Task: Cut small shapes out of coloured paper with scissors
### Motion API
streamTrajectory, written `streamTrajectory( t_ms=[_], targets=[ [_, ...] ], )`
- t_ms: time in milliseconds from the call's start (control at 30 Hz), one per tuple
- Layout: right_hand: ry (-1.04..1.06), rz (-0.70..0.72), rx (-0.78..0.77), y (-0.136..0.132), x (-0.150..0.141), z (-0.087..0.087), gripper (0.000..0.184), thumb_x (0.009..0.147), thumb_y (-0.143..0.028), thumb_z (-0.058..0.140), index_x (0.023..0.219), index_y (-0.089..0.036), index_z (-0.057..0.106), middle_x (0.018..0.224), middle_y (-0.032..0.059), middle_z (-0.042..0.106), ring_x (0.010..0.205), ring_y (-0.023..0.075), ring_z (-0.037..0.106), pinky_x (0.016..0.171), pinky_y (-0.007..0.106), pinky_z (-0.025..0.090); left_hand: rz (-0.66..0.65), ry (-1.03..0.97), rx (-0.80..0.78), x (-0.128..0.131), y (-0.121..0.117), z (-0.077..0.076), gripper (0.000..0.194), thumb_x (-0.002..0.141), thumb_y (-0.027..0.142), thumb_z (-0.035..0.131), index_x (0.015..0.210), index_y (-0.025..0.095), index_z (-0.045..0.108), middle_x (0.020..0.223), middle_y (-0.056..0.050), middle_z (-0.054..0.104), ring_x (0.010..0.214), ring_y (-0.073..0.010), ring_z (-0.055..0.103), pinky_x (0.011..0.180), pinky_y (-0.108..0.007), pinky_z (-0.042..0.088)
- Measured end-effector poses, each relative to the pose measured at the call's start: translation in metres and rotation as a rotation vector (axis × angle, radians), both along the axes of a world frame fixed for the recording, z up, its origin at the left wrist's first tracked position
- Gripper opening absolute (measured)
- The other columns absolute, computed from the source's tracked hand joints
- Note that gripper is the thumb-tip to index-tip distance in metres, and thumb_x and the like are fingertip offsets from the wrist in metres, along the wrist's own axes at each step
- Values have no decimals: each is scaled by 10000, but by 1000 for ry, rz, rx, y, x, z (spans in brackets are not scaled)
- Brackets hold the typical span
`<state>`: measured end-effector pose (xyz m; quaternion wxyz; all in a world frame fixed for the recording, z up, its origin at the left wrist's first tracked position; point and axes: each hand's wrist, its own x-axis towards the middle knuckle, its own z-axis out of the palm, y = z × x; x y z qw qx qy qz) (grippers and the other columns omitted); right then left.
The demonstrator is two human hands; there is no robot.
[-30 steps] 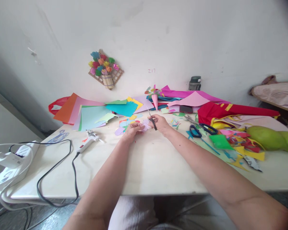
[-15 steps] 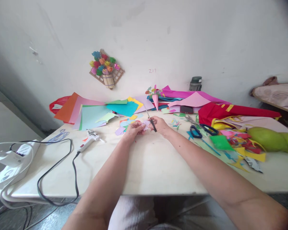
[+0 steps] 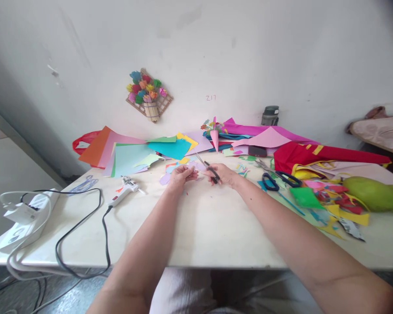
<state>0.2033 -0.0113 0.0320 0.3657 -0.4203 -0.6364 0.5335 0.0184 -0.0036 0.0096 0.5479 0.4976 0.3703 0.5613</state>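
Note:
My left hand (image 3: 182, 177) is closed in a pinch, with a small piece of lilac paper (image 3: 200, 166) at its fingertips. A pair of small scissors (image 3: 213, 172) with black handles is in my right hand (image 3: 225, 175), blades pointing up and to the left beside the paper. Whether the blades touch the paper I cannot tell. Just beyond my left hand lie small cut scraps, among them a lilac piece (image 3: 165, 179) and an orange-yellow piece (image 3: 184, 161).
A white glue gun (image 3: 124, 192) lies at left, its black cord running to a power strip (image 3: 29, 222). Coloured sheets (image 3: 134, 155) line the back. Larger blue-handled scissors (image 3: 278, 179), a green packet (image 3: 304, 198) and paper scraps lie at right. A pink paper cone (image 3: 215, 139) holds small flowers.
The scissors' handles have spread apart in my right hand, which has shifted slightly right. My left hand keeps its pinch on the paper. The whole view has moved a little.

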Motion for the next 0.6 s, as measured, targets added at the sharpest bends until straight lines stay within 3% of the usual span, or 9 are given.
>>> streamTrajectory(
  t_ms=[333, 600],
  targets=[
    [-167, 211, 47, 2, 12, 3, 380, 708, -491, 648, 696, -140, 504, 587, 16, 615, 412, 76, 547, 308, 153, 313, -33, -64, -29, -2, -2, 4, 298, 573, 305, 779, 665, 118, 566, 773, -85, 693, 680, -172, 667, 705, -306, 525],
    [-227, 226, 35, -3, 12, 9, 317, 729, -431, 645, 725, -143, 512, 521, -23, 567, 377, 64, 505, 303, 153, 293, -89, -79, -19, -4, -2, 1, 284, 585, 294, 773, 626, 130, 545, 654, -47, 658, 777, -214, 677, 784, -334, 508]
  ],
)
